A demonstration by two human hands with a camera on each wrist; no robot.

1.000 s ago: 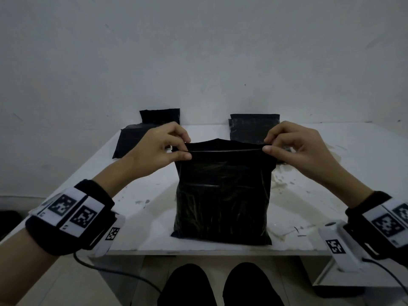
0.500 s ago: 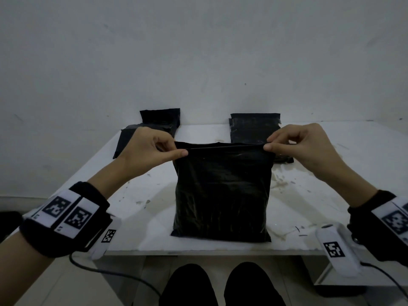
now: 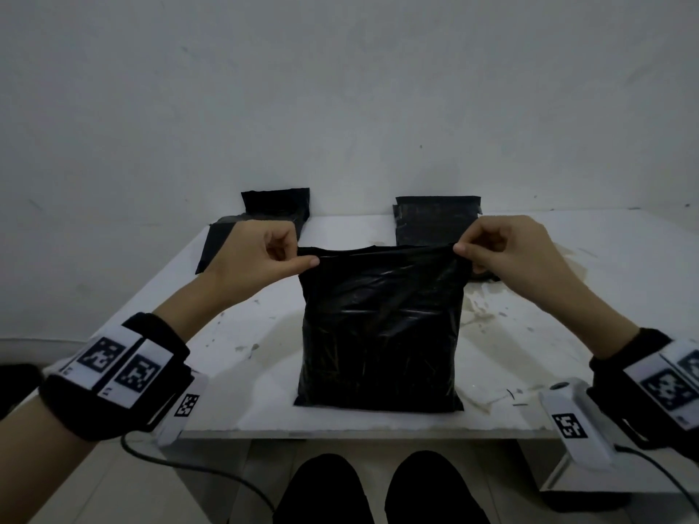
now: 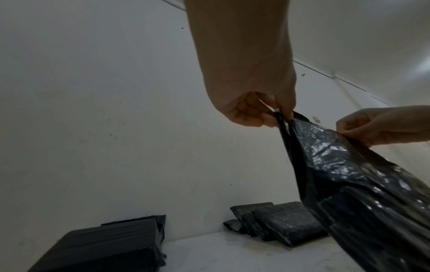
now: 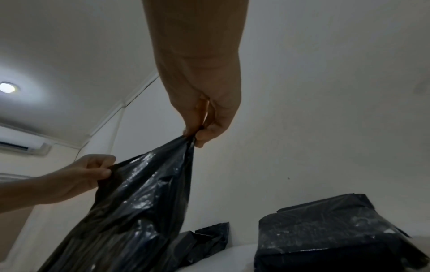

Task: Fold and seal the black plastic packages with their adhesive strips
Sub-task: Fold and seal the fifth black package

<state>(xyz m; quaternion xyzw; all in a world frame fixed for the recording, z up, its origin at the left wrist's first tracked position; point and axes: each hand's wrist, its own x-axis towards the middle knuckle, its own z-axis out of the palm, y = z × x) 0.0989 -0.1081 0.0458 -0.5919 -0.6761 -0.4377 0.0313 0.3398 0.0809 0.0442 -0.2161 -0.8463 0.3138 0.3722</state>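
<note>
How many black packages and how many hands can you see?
Black packages: 4 (held package, back-left package, two back-right packages; the left pile may hide another)
Hands: 2 (left hand, right hand)
Total: 6

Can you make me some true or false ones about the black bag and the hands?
1. Both hands hold the black bag by its top edge. True: the left hand pinches the left corner and the right hand pinches the right corner.
2. The bag hangs in the air, clear of the white table. False: its bottom rests on the table.
3. More black packages lie at the back by the wall. True: one pile at back left, another at back right.
4. The right hand is flat and open. False: its fingers are curled in a pinching grip.
5. The table is red. False: it is white with marks.
</note>
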